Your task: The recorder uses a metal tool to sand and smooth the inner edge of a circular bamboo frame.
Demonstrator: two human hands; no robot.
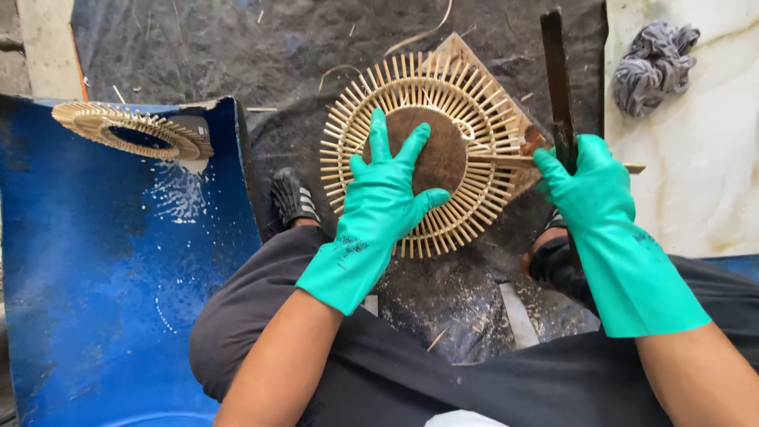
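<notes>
The left hand (387,194), in a green rubber glove, lies flat with its fingers spread wide over the dark round hub of a bamboo-stick wheel (427,154), pinning it onto a wooden block (518,119) beneath the palm. The right hand (589,182), gloved alike, is closed around a dark flat blade (557,79) that rises straight up beyond its fingers, long axis running away from the person. Under that fist a single bamboo stick (506,160) lies crosswise, pointing from the hub out past the right knuckles. The wheel looks light and springy; its thin spokes would likely snap if grabbed, so the solid hub seems the safer hold. A second finished ring (130,130) rests on a blue drum (103,269), well left of the spread fingers, and a grey rag (652,63) lies beyond the right hand.
</notes>
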